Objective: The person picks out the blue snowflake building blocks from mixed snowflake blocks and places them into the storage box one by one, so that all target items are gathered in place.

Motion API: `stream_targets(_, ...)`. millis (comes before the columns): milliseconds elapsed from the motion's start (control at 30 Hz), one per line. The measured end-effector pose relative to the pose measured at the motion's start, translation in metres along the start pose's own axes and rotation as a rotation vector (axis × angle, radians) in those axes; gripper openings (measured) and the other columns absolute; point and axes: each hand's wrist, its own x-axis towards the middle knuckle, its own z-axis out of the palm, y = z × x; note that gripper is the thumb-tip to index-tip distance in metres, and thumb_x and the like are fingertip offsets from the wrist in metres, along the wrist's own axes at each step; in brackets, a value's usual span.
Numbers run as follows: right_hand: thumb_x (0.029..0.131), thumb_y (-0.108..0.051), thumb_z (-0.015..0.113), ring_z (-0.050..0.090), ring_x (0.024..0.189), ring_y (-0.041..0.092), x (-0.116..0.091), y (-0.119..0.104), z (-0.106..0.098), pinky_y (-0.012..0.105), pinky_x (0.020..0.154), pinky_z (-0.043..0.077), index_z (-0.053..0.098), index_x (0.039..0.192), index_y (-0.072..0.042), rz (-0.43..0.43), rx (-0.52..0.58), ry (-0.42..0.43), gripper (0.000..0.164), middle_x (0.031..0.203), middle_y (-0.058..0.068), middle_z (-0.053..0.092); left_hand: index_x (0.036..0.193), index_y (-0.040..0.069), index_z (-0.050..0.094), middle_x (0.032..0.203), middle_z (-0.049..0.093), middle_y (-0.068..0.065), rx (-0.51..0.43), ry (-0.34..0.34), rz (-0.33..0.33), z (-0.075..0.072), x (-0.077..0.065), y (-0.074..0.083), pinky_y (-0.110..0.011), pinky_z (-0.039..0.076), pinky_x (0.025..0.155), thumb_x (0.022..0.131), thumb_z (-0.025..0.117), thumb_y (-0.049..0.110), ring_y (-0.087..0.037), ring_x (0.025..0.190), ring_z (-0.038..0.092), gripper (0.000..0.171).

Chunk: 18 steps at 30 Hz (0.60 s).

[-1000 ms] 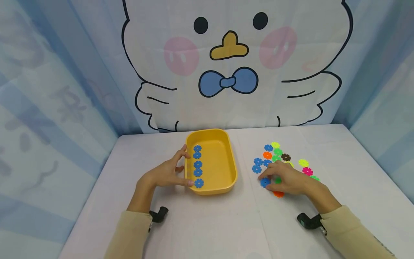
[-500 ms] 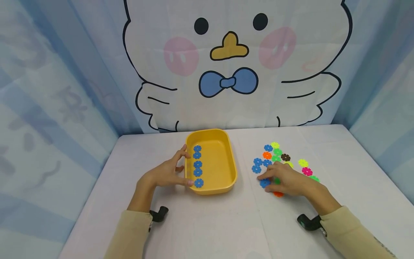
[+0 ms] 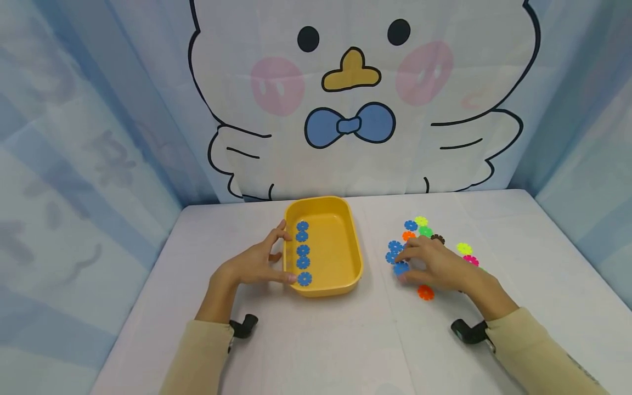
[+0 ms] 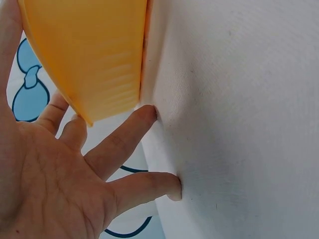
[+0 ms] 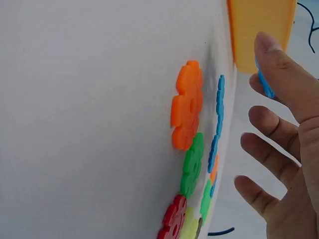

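Observation:
My left hand [image 3: 259, 263] is spread along the left side of a yellow tray [image 3: 359, 258], its thumb at the near corner of the rim. In the left wrist view, the ring and little fingers reach to the table beside the tray's wall [image 4: 94, 64]. Inside the tray, several blue flower-shaped discs [image 3: 303, 249] form a column along the left. My right hand [image 3: 436, 263] pinches a blue flower-shaped disc [image 5: 264, 79] between thumb and index finger, above the loose discs. In the right wrist view, its other fingers are spread.
Loose flower-shaped discs lie on the white table [image 3: 336, 345] around the right hand: blue [image 3: 411, 225], orange [image 3: 425, 292], yellow [image 3: 464, 248], green [image 5: 192, 164], brown [image 3: 438, 238] and a red-pink one [image 3: 470, 260]. A curtain [image 3: 345, 164] with a cartoon face hangs behind.
My right hand has risen from the table and moved slightly away from me with the blue disc, uncovering more of the orange disc. The left hand and tray stay in place.

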Motion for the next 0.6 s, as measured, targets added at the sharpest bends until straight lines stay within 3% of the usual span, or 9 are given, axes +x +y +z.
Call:
stream_targets(300,0.090,-0.049,0.077,0.060,0.109,0.021,0.019,0.000,-0.007,0.046,0.093,0.057,0.074,0.112,-0.024,-0.016,0.091,0.035,0.034,0.117,-0.004,0.060,0.147,0.025,0.033,0.173,-0.007,0.015,-0.004,-0.010,-0.009,-0.002,-0.001,0.002,-0.057,0.038,0.117,0.078,0.090,0.044,-0.037,0.139,0.053,0.092)
stream_targets(600,0.091,-0.050,0.076,0.057,0.117,0.022,0.034,-0.005,-0.019,0.051,0.101,0.053,0.073,0.107,-0.024,-0.051,0.112,0.078,0.031,0.124,-0.001,0.059,0.151,0.024,0.031,0.174,-0.003,0.009,0.006,-0.003,-0.007,0.000,0.003,0.003,-0.058,0.038,0.117,0.076,0.090,0.048,-0.037,0.137,0.055,0.098)
